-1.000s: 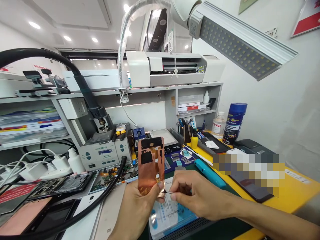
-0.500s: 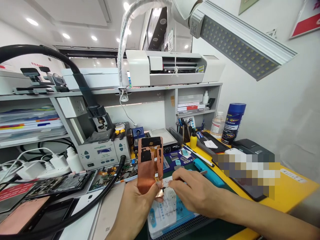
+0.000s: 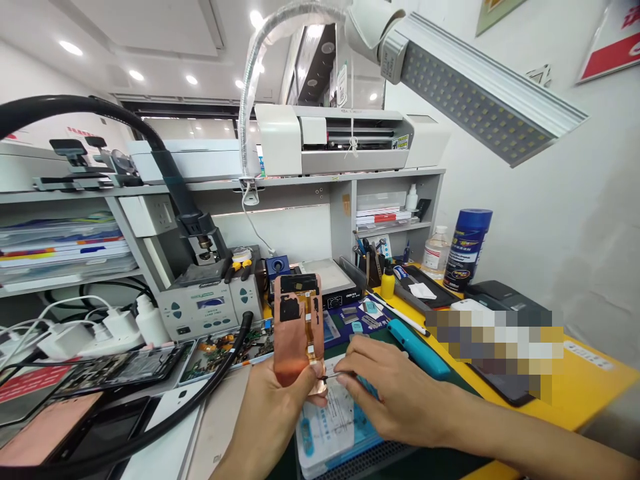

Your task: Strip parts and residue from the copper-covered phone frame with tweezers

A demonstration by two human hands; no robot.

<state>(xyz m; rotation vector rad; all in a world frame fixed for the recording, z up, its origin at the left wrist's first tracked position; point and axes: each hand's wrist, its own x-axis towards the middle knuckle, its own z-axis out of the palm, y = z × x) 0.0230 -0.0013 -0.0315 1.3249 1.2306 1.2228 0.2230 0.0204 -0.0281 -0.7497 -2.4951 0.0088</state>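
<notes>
My left hand [image 3: 273, 410] grips a copper-backed phone display panel [image 3: 291, 347] by its lower end, thumb pressed on the front. The panel stands nearly upright, with black patches and an amber flex cable on its surface. My right hand [image 3: 395, 390] is closed around a thin pointed tool [image 3: 331, 377], mostly hidden by the fingers. Its dark tip meets the panel's lower right corner beside my left thumb; whether it is tweezers or a pick I cannot make out. Below both hands lies a white and blue plastic box [image 3: 325, 440].
A black hose [image 3: 220, 373] curves across the left side over several phones. Behind stand a grey rework station [image 3: 210, 310] and a parts tray [image 3: 230, 347]. On the right are a turquoise-handled tool [image 3: 417, 350], a blue spray can [image 3: 467, 250] and a clear bottle [image 3: 436, 253]. An LED lamp [image 3: 480, 100] hangs overhead.
The panel has shifted slightly left and turned a little in my left hand. My right fingers stay close by, the tool tip still at the lower corner. The camera view has moved slightly.
</notes>
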